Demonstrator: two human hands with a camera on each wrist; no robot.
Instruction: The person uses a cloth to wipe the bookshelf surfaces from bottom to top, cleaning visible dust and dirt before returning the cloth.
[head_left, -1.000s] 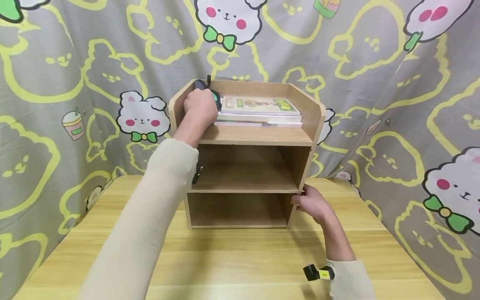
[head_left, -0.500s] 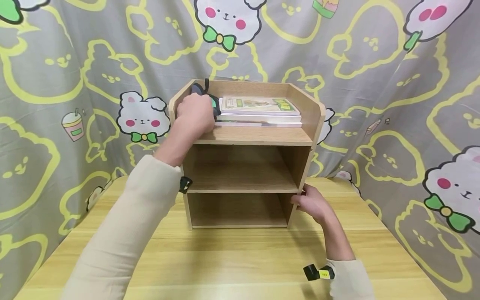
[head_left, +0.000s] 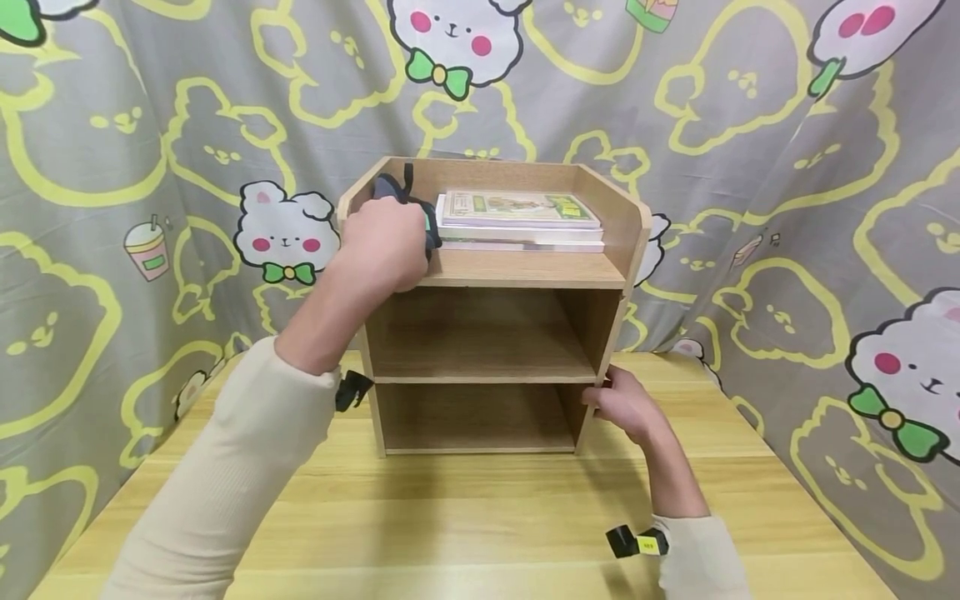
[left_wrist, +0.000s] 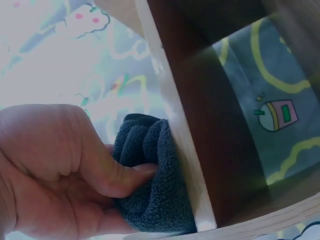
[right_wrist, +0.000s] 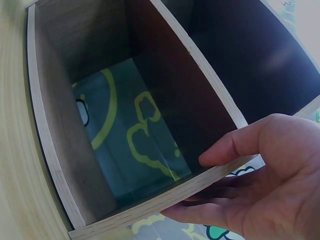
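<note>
My left hand [head_left: 386, 246] pinches a folded dark grey terry towel [left_wrist: 165, 200] at the left end of the wooden shelf unit's top level. In the left wrist view the thumb presses into the towel's folds, right at the front edge of a shelf board. The head view shows a black loop and a bit of green on the towel, the rest covered by the hand. My right hand [head_left: 626, 408] grips the right side panel of the shelf unit [head_left: 517, 273], low down. Its thumb lies on the panel's inner side and the fingers are outside, as the right wrist view shows.
A stack of books [head_left: 521, 218] lies on the top level, right of the towel. Two open compartments sit below. The unit stands on a light wooden table [head_left: 480, 517], with a patterned curtain [head_left: 187, 167] close behind and at both sides.
My left hand has come back toward me and slightly left along the top shelf, with the towel shifting left and down a little. The right hand stays on the side panel.
</note>
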